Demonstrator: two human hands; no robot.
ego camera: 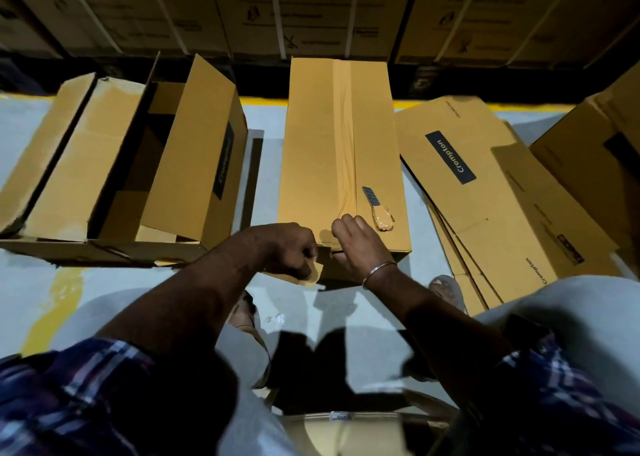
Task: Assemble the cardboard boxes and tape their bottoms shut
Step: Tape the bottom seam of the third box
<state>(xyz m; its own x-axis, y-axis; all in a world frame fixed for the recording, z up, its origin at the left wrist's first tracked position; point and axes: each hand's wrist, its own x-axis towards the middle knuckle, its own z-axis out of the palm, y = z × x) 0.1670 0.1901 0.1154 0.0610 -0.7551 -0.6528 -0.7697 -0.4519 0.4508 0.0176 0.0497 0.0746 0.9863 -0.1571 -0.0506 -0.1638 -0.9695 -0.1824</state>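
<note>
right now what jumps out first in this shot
A tall tan cardboard box lies centre, brown tape strip along its seam. Both hands work its near edge: the left hand pinches tape, the right hand presses it down. Flat Crompton-printed cartons are piled to the right.

Warehouse floor and stored stock around the work spot.

A pale grey concrete floor [31, 136] carries a painted yellow line [266, 101] along the far edge and a smeared yellow patch [55, 303] at near left. Behind the line stands a dim wall of stacked brown printed cartons [214, 12] bound with white straps [277, 8]. A silver metal bangle [377, 272] circles one wrist. Blue and white checked shirt sleeves [86, 396] fill the lower corners, and a sandalled foot [446, 291] shows at right.
</note>
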